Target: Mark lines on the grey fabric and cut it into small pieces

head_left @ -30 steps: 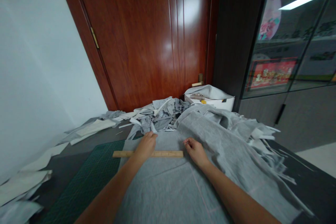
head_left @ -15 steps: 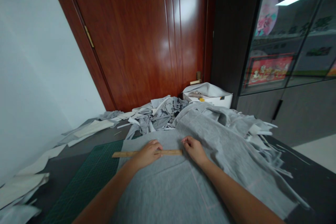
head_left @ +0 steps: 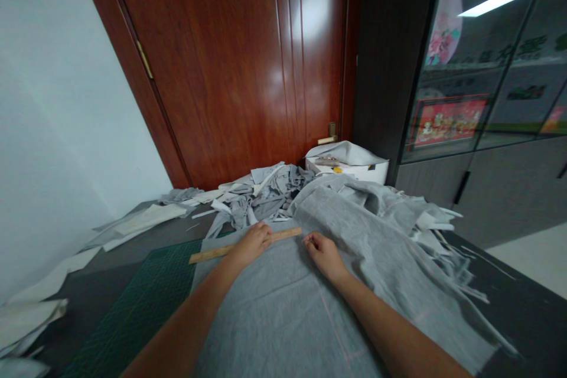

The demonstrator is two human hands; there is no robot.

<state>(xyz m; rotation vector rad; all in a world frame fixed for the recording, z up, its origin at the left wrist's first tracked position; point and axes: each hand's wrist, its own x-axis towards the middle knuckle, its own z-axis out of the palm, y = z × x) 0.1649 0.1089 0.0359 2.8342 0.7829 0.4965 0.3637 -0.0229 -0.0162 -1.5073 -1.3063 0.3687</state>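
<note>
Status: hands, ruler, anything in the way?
Left hand holding wooden ruler. Right hand pinched near its right end, contents unclear. Ruler slants across grey fabric. Scraps heaped beyond, none on its visible parts.

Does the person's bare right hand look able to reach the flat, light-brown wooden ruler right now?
Probably yes: the right hand is close beside one end of the ruler, with nothing visible between them; the left hand covers only its middle.

We see grey cloth [head_left: 270, 319], faintly lined in pink, at six o'clock, a tan ruler [head_left: 212, 254] at seven, a dark-green gridded mat [head_left: 133, 310] at eight, a pale bluish wall [head_left: 57, 106] at nine, a reddish-brown door [head_left: 239, 59] at eleven.
</note>
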